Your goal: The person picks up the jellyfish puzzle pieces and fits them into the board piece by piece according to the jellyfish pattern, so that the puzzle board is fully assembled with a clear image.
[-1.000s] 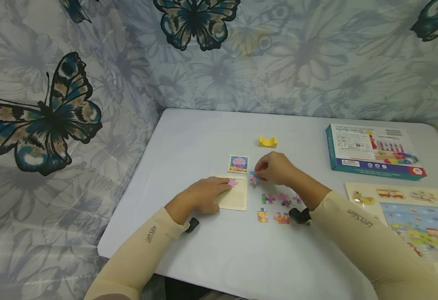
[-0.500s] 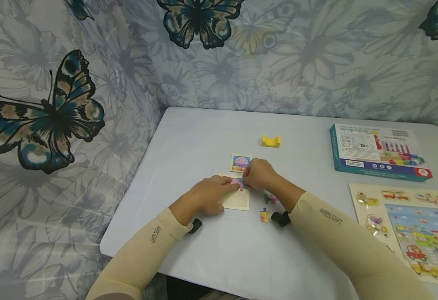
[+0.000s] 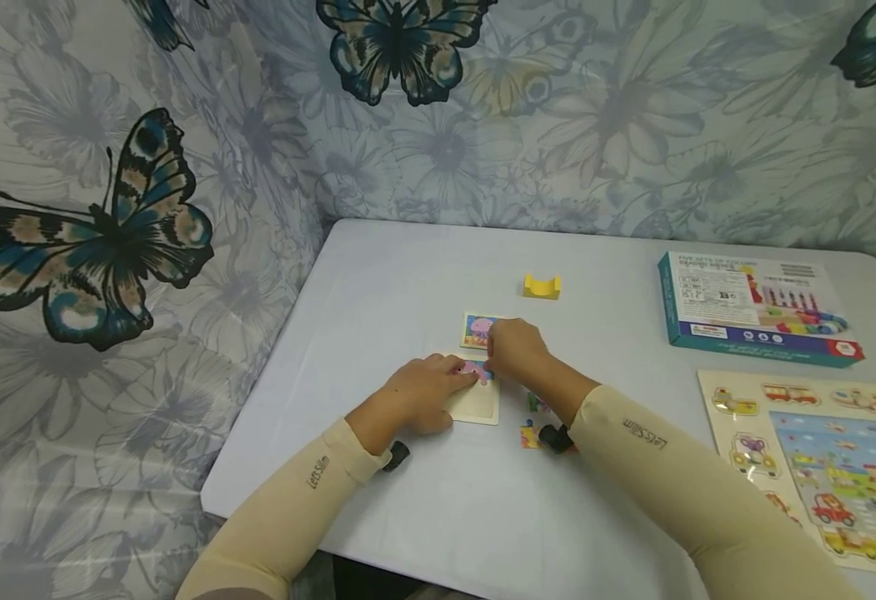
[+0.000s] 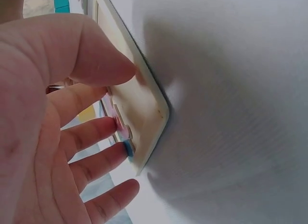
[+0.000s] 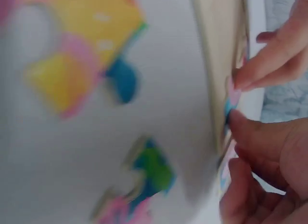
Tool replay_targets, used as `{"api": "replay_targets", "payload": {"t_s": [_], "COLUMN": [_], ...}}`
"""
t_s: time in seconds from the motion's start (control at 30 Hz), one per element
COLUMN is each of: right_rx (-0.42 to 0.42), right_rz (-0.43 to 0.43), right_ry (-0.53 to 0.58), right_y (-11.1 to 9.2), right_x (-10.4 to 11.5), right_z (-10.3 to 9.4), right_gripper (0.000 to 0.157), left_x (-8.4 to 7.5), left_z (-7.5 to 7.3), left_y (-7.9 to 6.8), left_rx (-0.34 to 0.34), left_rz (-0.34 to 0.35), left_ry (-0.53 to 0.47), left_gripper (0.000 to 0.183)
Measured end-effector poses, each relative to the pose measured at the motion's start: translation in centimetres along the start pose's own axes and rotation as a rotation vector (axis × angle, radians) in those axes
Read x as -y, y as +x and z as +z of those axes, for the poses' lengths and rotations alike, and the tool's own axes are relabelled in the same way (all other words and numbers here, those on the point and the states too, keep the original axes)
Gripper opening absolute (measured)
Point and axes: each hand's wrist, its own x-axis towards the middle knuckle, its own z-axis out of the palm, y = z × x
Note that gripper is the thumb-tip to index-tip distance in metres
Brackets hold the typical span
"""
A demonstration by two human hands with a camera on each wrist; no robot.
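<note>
A square wooden puzzle tray [image 3: 475,410] lies mid-table, with pink and blue jigsaw pieces [image 4: 123,129] along its far side. My left hand [image 3: 420,395] reaches over the tray from the left; its fingers [image 4: 103,127] are extended and rest at the pieces, thumb near the tray's edge. At the tray's far right corner my right hand [image 3: 518,353] pinches a pink and blue jigsaw piece [image 5: 231,101], thumb tip on it, close against the left fingertip. Just beyond the tray lies a small picture card [image 3: 476,331] with a pink figure, partly covered by the right hand.
Loose jigsaw pieces, one yellow [image 5: 108,21] and one green and blue [image 5: 156,170], lie right of the tray, partly under the right wrist. Farther back are a yellow block [image 3: 541,287] and a boxed set [image 3: 763,308]. A picture board [image 3: 738,433] lies at right.
My right hand has moved left, bringing a blue and pink jigsaw piece from beside the tray to its far right corner. The left fingers have slid slightly right over the pieces.
</note>
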Motion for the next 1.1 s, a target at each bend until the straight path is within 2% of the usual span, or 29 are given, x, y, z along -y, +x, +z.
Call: {"api": "replay_targets", "payload": {"t_s": [0.17,0.3,0.37,0.43,0.57,0.7,0.8,0.97,1.1], "right_rx": [-0.049,-0.016,0.007,0.012,-0.032,-0.064,-0.068,-0.003,0.055], "right_rz": [-0.061,-0.101,-0.114,-0.125,-0.147,-0.155,-0.155,-0.130,-0.115], "right_ry": [-0.002,-0.017,-0.043,-0.055,-0.036,0.018,0.032,0.060,0.127], "right_y": [-1.8,-4.2,-5.3,-6.3,-7.5,-7.9,-8.1,-8.1,-7.5], "right_x": [-1.9,-4.0,-4.9,-5.6,-6.6,-6.8,-6.9,-6.4,-5.2], "right_z": [0.2,-0.6,-0.8,-0.5,0.6,1.1,1.2,0.5,-0.7], "right_gripper": [0.031,0.045,0.048,0.045,0.033,0.023,0.022,0.015,0.013], "left_x": [0.4,1.2,1.7,2.1,2.9,3.4,3.6,3.9,4.1], "left_z": [0.7,0.9,0.8,0.8,0.7,0.7,1.0,1.5,1.7], "left_y": [0.0,-0.2,-0.3,-0.4,-0.6,-1.0,-1.2,-1.5,-1.6], "left_rx": [-0.025,-0.035,-0.024,-0.012,-0.011,-0.064,-0.102,-0.130,-0.144], "left_rz": [0.014,0.028,0.026,0.025,0.033,0.040,0.007,-0.050,-0.064], "left_ry": [-0.036,-0.110,-0.156,-0.196,-0.234,-0.211,-0.173,-0.099,-0.104], "left_gripper": [0.079,0.078,0.078,0.078,0.078,0.074,0.072,0.077,0.078]}}
